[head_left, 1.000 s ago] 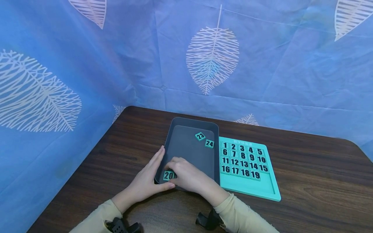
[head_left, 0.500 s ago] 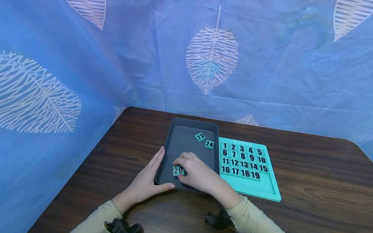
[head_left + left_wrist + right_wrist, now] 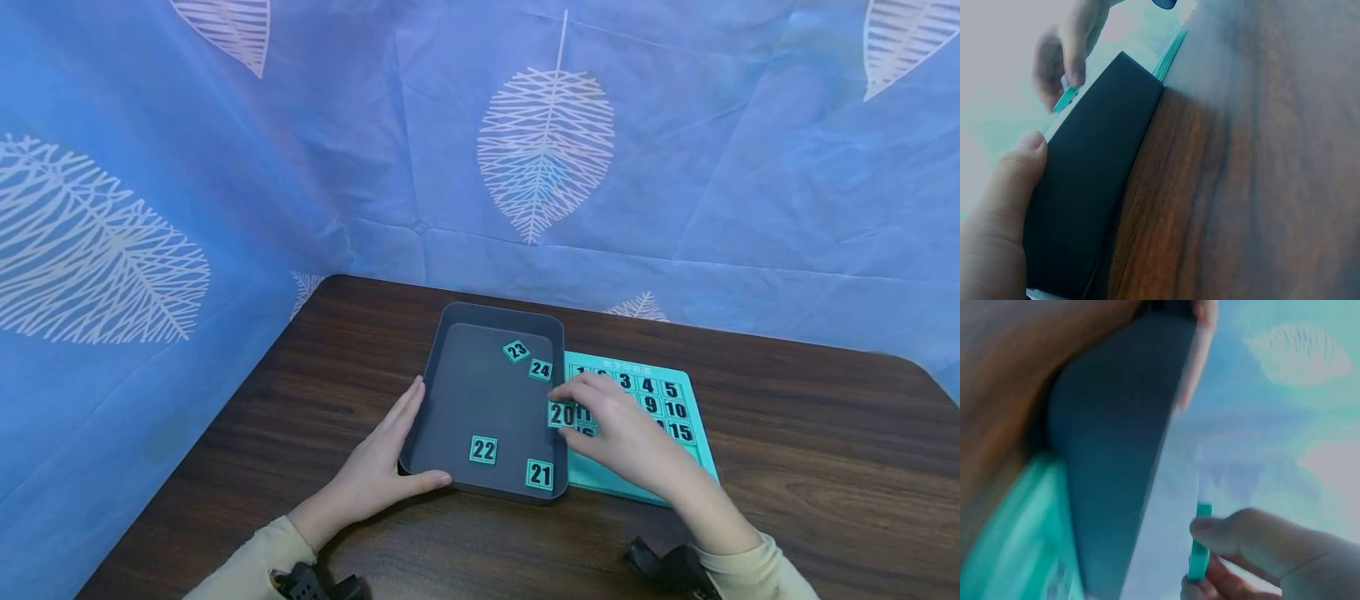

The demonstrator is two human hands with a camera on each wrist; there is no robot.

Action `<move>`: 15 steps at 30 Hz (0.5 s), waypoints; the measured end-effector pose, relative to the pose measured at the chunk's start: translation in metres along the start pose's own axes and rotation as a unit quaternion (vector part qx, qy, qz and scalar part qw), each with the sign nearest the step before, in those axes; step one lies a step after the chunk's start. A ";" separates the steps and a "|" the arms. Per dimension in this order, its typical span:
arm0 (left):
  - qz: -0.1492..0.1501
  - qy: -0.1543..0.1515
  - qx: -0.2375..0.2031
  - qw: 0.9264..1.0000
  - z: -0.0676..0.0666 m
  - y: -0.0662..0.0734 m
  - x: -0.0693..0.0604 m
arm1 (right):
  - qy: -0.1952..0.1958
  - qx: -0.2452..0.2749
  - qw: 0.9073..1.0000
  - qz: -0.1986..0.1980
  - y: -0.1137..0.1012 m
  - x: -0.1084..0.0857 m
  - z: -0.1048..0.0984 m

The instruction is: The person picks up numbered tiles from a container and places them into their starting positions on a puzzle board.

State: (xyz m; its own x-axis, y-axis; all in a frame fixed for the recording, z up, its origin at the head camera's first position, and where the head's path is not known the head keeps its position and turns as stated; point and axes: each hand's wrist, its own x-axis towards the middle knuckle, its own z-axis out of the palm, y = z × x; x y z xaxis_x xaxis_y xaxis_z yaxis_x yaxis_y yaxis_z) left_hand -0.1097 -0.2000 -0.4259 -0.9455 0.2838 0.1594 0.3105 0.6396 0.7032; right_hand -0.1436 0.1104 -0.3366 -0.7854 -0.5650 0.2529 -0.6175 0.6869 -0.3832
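Between thumb and fingers, my right hand [image 3: 622, 429] pinches the number 20 tile [image 3: 561, 414], lifted over the seam between the dark grey tray [image 3: 450, 392] and the turquoise number board [image 3: 697, 400]. In the right wrist view the same turquoise tile [image 3: 1199, 550] shows edge-on. My left hand [image 3: 378, 454] rests along the tray's near left corner with fingers straight and thumb on the near rim. Inside the tray lie the 22 tile [image 3: 483, 450], the 21 tile [image 3: 540, 474], the 23 tile [image 3: 516, 351] and the 24 tile [image 3: 540, 370]. The right hand hides part of the board's numbered rows.
Tray and board sit side by side on a dark wooden table [image 3: 810, 467]. A blue cloth with white leaf prints [image 3: 675, 167] hangs behind and to the left. Black wrist straps [image 3: 675, 571] are worn on both forearms.
My right hand has picked up the 20 tile and carried it rightward from the tray's near left to its right edge. Tiles 21 and 22 are now uncovered. The left hand stays put.
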 end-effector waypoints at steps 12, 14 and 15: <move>-0.005 -0.007 -0.004 1.000 0.000 0.003 0.001 | -0.012 -0.033 0.996 0.083 0.078 -0.071 -0.044; -0.010 -0.006 -0.006 1.000 0.000 0.003 0.000 | -0.027 -0.039 0.995 0.093 0.087 -0.077 -0.046; -0.012 -0.005 -0.006 1.000 0.000 0.003 -0.001 | -0.034 -0.038 0.994 0.096 0.091 -0.080 -0.047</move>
State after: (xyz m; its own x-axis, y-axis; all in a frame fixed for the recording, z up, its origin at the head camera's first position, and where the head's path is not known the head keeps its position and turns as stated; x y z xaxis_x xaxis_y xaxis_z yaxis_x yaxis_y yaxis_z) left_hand -0.1080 -0.1988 -0.4238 -0.9514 0.2766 0.1357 0.2872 0.6369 0.7154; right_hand -0.1392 0.2395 -0.3502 -0.8860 -0.4477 0.1206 -0.4600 0.8161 -0.3498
